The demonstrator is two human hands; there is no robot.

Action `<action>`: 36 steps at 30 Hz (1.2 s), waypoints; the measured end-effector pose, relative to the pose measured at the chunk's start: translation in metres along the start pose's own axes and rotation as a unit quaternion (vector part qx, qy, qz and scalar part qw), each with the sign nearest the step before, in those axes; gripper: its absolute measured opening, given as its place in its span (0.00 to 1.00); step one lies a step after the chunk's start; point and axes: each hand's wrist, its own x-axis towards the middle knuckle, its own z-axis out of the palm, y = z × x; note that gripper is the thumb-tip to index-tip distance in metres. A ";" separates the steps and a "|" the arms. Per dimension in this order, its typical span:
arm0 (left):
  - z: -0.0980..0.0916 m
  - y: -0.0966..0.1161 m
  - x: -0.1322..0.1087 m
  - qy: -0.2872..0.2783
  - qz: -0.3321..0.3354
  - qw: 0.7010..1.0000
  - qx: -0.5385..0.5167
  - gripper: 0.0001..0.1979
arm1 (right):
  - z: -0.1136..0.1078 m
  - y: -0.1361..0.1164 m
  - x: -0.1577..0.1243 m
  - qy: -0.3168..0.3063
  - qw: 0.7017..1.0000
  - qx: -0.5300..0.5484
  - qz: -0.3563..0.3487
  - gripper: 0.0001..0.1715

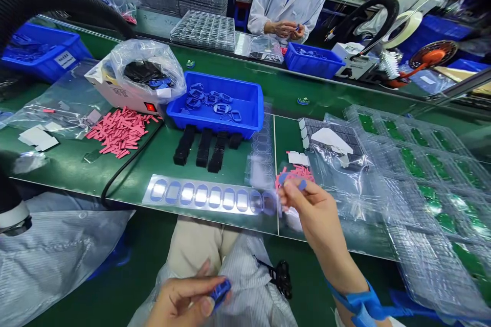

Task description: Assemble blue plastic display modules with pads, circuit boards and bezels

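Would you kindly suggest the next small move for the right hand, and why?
I would probably bring the small blue piece pinched in the right hand down to the blue part held in the left hand, since each hand already grips one blue item.

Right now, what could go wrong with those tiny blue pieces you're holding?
The small blue piece pinched in the right hand sits just above loose pink strips, so if it slips, it might get lost among them. The blue piece in the left hand is low over the lap, off the green bench, so a drop could go unnoticed. The right hand might also bump the clear sheet of blue ovals.
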 end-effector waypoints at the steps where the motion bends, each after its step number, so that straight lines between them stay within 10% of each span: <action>1: 0.003 0.008 0.004 0.009 0.035 0.999 0.010 0.13 | 0.002 -0.002 -0.009 -0.024 1.000 -0.011 0.000 0.13; 6: 0.035 0.039 0.033 0.029 0.148 0.985 -0.085 0.15 | 0.019 0.001 -0.050 -0.132 0.986 -0.081 -0.058 0.19; 10: 0.058 0.043 0.049 0.038 0.148 0.976 -0.157 0.16 | 0.017 0.004 -0.061 -0.097 0.967 -0.140 -0.191 0.27; 14: 0.066 0.043 0.052 0.028 0.143 0.973 -0.181 0.14 | 0.001 -0.005 -0.056 0.028 0.812 -0.380 -0.443 0.24; 18: 0.069 0.046 0.053 -0.011 0.171 0.975 -0.140 0.12 | -0.010 -0.015 -0.051 -0.013 0.704 -0.499 -0.506 0.12; 29: 0.092 0.072 0.058 -0.049 0.255 0.965 -0.022 0.08 | -0.027 -0.029 -0.046 -0.030 0.709 -0.507 -0.489 0.15; 36: 0.088 0.065 0.072 -0.114 0.374 0.914 0.108 0.13 | -0.061 -0.029 -0.025 0.022 0.784 -0.452 -0.425 0.15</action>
